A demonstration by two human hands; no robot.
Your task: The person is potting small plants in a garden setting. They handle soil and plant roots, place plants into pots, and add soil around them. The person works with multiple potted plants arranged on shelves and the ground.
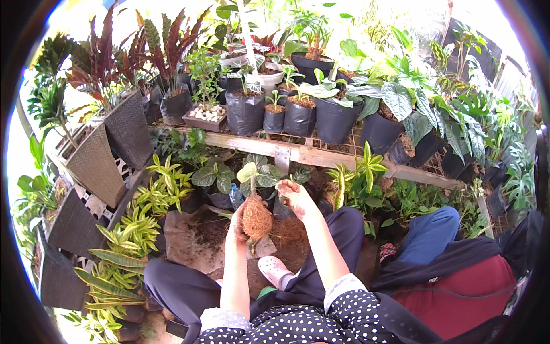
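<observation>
A ball of brown coconut fibre [257, 218] with a plant stem rising from its top is held upright in my left hand [237, 223], whose fingers wrap its left side. A pale green leaf [246, 172] tops the stem. To the right of the ball my right hand [296, 198] is raised, fingers bent and soiled; whether something thin lies between them cannot be told. Loose coconut fibre [290, 232] lies on the ground below. Under the ball a worn sheet with dark soil [193, 234] is spread out.
Ahead runs a wooden-edged rack [266, 146] with black plant bags [245, 112] and a pebble-filled tray [207, 114]. Tall dark pots [92, 163] stand at left above variegated plants [133, 223]. A plastic bottle [235, 196] is beyond my left hand. Another person [455, 284] sits at right.
</observation>
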